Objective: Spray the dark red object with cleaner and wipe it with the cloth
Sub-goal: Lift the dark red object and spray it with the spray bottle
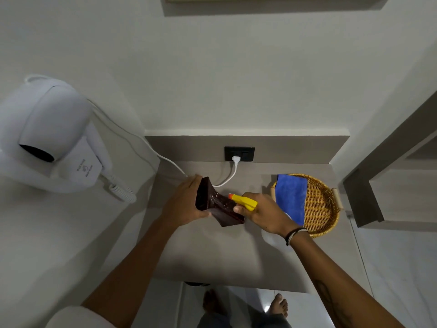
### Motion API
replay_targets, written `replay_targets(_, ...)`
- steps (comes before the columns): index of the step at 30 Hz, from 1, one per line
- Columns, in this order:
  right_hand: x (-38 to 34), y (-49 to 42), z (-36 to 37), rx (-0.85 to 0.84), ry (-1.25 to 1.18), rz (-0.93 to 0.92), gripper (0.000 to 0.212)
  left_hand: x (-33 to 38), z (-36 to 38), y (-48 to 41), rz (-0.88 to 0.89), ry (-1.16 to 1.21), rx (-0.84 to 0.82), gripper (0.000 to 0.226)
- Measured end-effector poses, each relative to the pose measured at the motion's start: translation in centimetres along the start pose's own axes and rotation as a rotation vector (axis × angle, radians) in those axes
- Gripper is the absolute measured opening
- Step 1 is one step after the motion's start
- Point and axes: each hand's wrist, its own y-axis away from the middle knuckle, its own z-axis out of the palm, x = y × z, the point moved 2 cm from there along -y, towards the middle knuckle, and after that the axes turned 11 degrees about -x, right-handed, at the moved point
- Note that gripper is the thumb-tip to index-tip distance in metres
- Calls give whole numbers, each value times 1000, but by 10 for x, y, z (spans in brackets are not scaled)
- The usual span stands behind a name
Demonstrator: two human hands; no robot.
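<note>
**A:** how far along is this? Droplets can be seen on the dark red object [218,204], which is gripped by the left hand [183,202] above the counter [212,256]. The right hand [264,215] is closed round the spray bottle [244,201], nozzle nearly touching it.

**B:** so spraying looks underway, wiping not started. The blue cloth [292,197] is draped over the basket [324,204], just beyond the right hand. Open counter is left below both hands; the wall is close past the left.
</note>
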Motion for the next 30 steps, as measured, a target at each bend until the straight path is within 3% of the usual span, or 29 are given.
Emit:
replay_targets(6, -1, -1, 1, 29, 107, -37, 45, 2, 0, 0, 13, -6, 29, 101)
replay_targets(9, 4, 1, -1, -8, 53, -4, 31, 0, 0, -1, 10, -23, 7, 104)
replay_targets(13, 8, 5, -1, -38, 82, 10, 40, 0, 0, -1, -2, -19, -13, 111)
replay_targets(16, 9, 9, -2, -47, 37, 32, 28, 0, -1, 0, 1, -10, -58, 125)
replay_targets(19, 8, 12, -2, -28, 31, 56, 39, -1, -2, 1, 29, -30, -98, 129)
replay_targets(30, 9, 19, -8, -6, -16, 65, 61, 5, -11, 1, 63, 4, 19, 94)
